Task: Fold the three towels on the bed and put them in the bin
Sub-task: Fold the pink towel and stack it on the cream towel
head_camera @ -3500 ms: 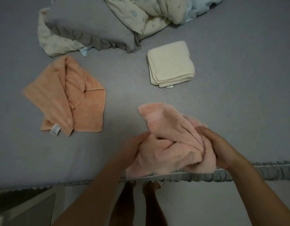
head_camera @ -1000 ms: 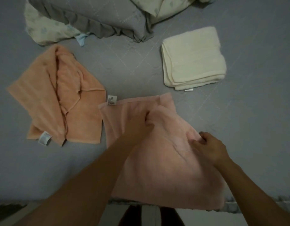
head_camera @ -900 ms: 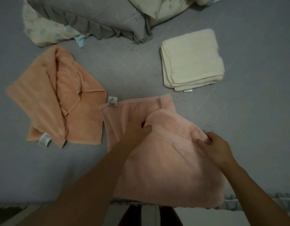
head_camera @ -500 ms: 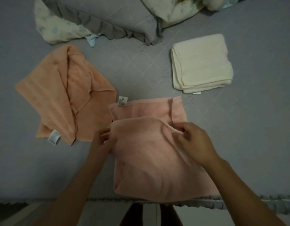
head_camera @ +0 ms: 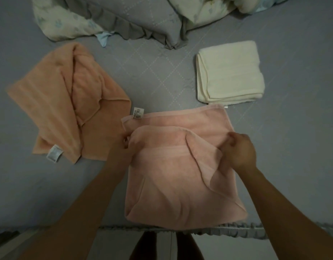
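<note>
on the bed [head_camera: 285, 128], near its front edge, lies the pink towel [head_camera: 176, 175], half folded. left hand [head_camera: 127, 145] and right hand [head_camera: 238, 152] each pinch a corner of the upper layer, likely to align the edges. a cream towel [head_camera: 229, 72] sits folded beyond; an orange towel [head_camera: 68, 106] lies crumpled at left.

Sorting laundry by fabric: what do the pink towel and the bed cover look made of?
The pink towel looks like soft terry cloth, likely cotton: a fuzzy matte nap, limp folds and a woven band across it. The bed cover looks like smooth quilted fabric, with stitched diamond lines and a matte grey face; its fibre is unclear.
</note>
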Available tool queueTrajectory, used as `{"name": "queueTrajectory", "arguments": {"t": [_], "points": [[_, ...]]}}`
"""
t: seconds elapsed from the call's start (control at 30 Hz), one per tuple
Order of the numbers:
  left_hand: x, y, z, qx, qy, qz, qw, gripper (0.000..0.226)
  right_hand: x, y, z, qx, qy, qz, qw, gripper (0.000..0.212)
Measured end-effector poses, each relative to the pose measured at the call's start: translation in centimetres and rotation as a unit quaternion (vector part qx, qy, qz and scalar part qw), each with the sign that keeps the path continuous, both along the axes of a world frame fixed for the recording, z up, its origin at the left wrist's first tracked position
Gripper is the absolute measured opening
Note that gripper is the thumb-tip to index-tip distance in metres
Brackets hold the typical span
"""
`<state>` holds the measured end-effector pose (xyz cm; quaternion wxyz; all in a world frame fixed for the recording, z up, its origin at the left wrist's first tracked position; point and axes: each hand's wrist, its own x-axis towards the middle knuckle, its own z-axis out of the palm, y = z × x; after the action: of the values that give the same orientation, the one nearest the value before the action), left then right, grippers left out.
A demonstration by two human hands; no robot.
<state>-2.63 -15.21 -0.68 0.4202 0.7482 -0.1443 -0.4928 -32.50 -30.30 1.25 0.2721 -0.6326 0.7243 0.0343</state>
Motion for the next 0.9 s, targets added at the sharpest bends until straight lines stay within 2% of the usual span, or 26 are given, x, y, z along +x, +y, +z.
{"name": "queueTrajectory", "arguments": {"t": [0.07, 0.13, 0.2, 0.27, 0.4, 0.47, 0.53, 0.6, 0.7, 0.77, 0.83, 0.9], "points": [[0.1, -1.1, 0.5, -0.060, -0.001, -0.012, 0.998, 0.054, -0.9, 0.0, 0.0, -0.021, -0.010, -0.003, 1.000, 0.040], [0.4, -2.0, 0.3, -0.080, -0.012, 0.017, 0.997, 0.056, -1.4, 0.9, -0.2, -0.016, 0.031, 0.042, 0.999, 0.044], [0.6, -2.3, -0.4, -0.045, -0.036, 0.065, 0.996, 0.045, -1.5, 2.1, -0.5, -0.016, 0.064, 0.087, 0.994, 0.048], [0.4, -2.1, -1.2, 0.019, -0.047, 0.072, 0.996, 0.031, -1.2, 3.2, -1.0, -0.017, 0.063, 0.109, 0.992, 0.045], [-0.5, -0.4, -2.4, 0.109, -0.067, 0.039, 0.991, 0.048, -0.7, 3.4, -1.9, 0.086, 0.077, 0.051, 0.992, 0.049], [-0.7, 0.4, -2.5, 0.143, -0.039, 0.038, 0.988, 0.046, -0.9, 2.8, -2.1, 0.120, 0.070, 0.021, 0.990, 0.041], [-1.1, 1.2, -2.3, 0.142, 0.011, 0.027, 0.989, 0.033, -1.3, 1.8, -2.0, 0.127, 0.032, 0.011, 0.991, 0.023], [-1.4, 1.5, -1.9, 0.111, 0.011, 0.014, 0.994, 0.020, -1.7, 0.4, -1.6, 0.082, -0.021, -0.011, 0.996, 0.015], [-1.0, 1.5, -1.2, 0.051, -0.084, 0.013, 0.995, 0.021, -1.8, -2.8, 0.0, -0.052, -0.126, -0.096, 0.986, 0.010], [-0.7, 1.3, -1.0, 0.030, -0.112, 0.033, 0.993, 0.015, -1.1, -5.3, 0.8, -0.107, -0.163, -0.113, 0.974, 0.007], [-0.9, 1.2, -1.4, 0.043, -0.148, 0.035, 0.987, 0.013, -0.1, -7.5, 1.0, -0.131, -0.184, -0.097, 0.969, 0.006], [-1.3, 1.1, -1.9, 0.072, -0.151, 0.024, 0.986, 0.007, 0.8, -8.7, 0.2, -0.110, -0.188, -0.074, 0.973, 0.008]]}}
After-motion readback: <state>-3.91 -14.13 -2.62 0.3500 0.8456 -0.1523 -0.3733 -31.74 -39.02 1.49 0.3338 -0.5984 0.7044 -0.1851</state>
